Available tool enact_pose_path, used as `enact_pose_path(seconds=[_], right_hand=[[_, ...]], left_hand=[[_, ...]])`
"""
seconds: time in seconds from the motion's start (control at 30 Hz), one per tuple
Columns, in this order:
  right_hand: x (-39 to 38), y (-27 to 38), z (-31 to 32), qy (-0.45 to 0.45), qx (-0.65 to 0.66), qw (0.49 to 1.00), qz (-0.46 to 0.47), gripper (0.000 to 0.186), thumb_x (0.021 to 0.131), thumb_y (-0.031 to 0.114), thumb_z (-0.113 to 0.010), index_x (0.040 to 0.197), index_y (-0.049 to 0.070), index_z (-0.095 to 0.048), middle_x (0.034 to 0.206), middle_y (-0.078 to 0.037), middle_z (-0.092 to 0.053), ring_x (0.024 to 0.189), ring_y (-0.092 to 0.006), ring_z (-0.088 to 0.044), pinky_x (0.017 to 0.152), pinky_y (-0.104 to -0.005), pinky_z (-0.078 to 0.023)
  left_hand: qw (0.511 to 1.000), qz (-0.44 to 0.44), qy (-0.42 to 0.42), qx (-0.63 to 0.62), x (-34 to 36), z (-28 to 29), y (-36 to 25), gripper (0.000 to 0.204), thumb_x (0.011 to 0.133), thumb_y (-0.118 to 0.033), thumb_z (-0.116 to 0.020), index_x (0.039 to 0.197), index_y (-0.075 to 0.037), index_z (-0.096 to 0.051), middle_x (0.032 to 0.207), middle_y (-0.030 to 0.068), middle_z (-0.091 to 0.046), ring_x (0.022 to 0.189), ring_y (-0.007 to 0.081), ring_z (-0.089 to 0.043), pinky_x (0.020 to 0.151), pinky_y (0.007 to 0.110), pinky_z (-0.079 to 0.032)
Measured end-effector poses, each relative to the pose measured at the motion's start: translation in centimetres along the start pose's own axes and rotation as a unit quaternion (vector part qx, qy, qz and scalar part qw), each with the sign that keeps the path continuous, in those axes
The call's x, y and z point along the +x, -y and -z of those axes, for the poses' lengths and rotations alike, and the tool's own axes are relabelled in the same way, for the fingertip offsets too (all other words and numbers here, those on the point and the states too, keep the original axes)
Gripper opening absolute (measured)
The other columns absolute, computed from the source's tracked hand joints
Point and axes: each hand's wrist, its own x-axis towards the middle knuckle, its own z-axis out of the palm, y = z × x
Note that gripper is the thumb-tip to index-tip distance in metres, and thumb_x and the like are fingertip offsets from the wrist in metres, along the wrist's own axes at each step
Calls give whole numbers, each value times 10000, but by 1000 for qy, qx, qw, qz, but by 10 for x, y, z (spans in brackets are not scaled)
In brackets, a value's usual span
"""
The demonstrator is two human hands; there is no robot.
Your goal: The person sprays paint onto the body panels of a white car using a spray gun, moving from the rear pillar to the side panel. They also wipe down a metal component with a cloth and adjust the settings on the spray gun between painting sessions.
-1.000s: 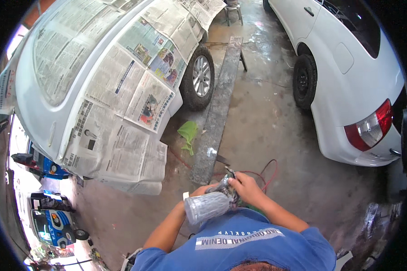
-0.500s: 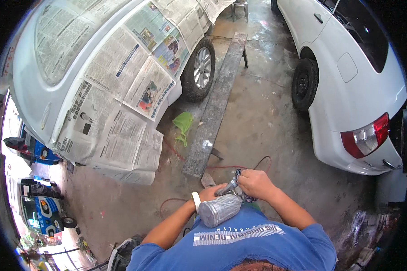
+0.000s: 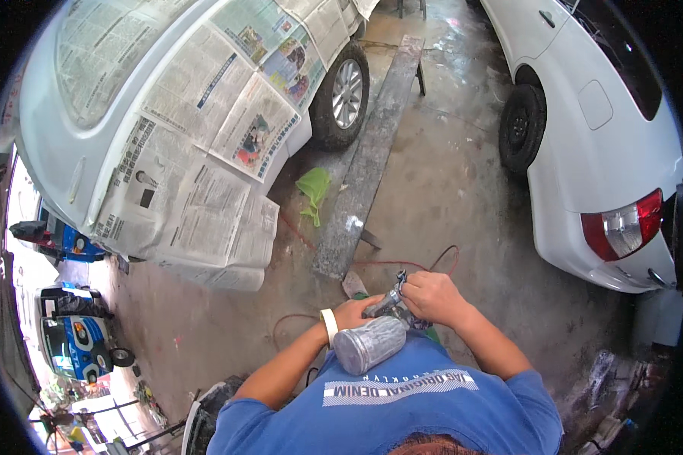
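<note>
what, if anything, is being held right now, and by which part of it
A spray gun: the right hand holds its metal body, not the cup. The left hand is at the body too, but its grip is hidden.

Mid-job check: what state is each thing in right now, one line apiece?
Spray gun: held in left hand and right hand
Cup: tilted, smeared
Left car: partly covered with newspaper
Right car: uncovered
Plank: raised on legs
Green scrap: lying on floor
Hose: loosely curved on floor
White ring: around left wrist
</note>
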Motion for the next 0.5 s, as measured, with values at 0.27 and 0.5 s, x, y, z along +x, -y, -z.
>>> enact_pose_path(seconds=[0.27,0.5], right_hand=[[-6,-3,17,13,-2,999,50,133,703,145,-675,764,110,-563,742,-39,-530,699,-222,-602,582,-385,-502],[-25,-15,-4,-92,300,927,-206,282,861,76,-660,1124,-18,-619,1034,-171,-633,966,-357,-624,839,-402,-500]], left_hand=[[999,-22,-24,23,-12,6,-13,692,862,-342,-728,1440,-47,-488,1323,211,-622,1196,346,-628,1000,381,-489],[958,99,10,-269,-27,28,-50,511,885,-160,-735,1351,-30,-571,1142,109,-711,997,148,-663,862,321,-526]])
